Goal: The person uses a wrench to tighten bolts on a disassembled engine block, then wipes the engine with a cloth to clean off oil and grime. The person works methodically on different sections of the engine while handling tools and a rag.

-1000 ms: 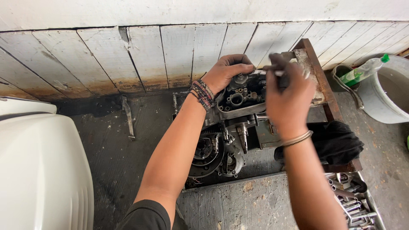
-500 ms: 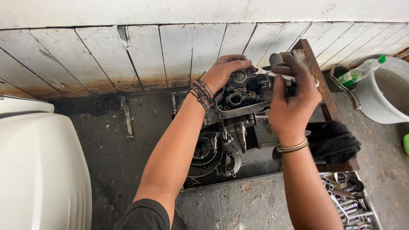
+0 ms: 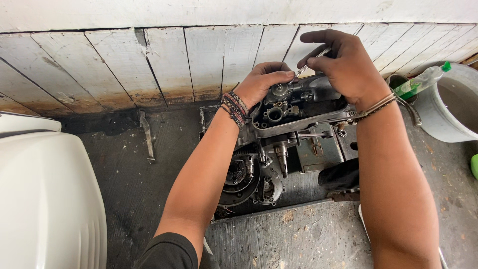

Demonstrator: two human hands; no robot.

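Note:
A greasy engine case point(image 3: 291, 117) with exposed gears and a clutch point(image 3: 244, 174) lies on the dirty floor near a white plank wall. My left hand point(image 3: 261, 82), with bead bracelets on the wrist, grips the case's upper far edge. My right hand point(image 3: 343, 62) is above the case's right side and pinches a thin metal rod-like tool point(image 3: 308, 64), whose tip points down and left toward my left fingers. My right forearm hides the case's right end.
A white scooter body panel point(image 3: 45, 194) fills the lower left. A grey bucket point(image 3: 448, 107) with a green-capped bottle point(image 3: 420, 82) stands at the right. A metal bar point(image 3: 147, 134) lies on the floor, and a black cloth point(image 3: 341, 177) sits beside the engine.
My right hand has lifted and shifted, now holding the thin tool above the case. The view has moved closer, and the tool tray at lower right has left the frame.

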